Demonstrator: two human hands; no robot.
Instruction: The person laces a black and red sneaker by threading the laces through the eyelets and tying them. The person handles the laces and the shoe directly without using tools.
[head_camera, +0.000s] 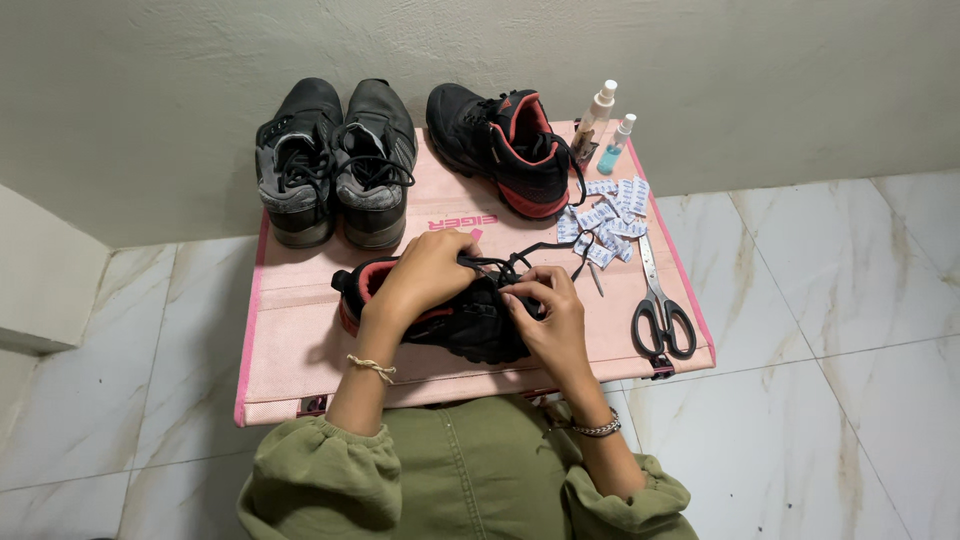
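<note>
View from above of a person in olive green sleeves sitting on a pale marbled tile floor (850, 300) at a low pink desk (290, 330) pushed against a light wall. Near the front edge of the desk lies a black shoe with red lining (470, 315), on its side with the opening toward the left. The left hand (425, 275) rests over the top of the shoe, its fingers curled together around the black lace (540, 250) near the eyelets; a thin cord bracelet sits on that wrist. The right hand (550, 320) is on the toe end of the same shoe, its fingers pinched shut on the lace and the shoe's upper; a metal chain bracelet is on that wrist. The lace trails loosely to the right across the desk. At the back of the desk, the matching black and red shoe (505, 150) stands upright, and to its left a pair of black and grey shoes (335, 160) stands side by side. At the back right corner stand two small spray bottles (605, 135), one beige, one blue. Below them is a scatter of small white sachets (605, 220), and just beside these lie black-handled scissors (658, 300), handles toward the person
</note>
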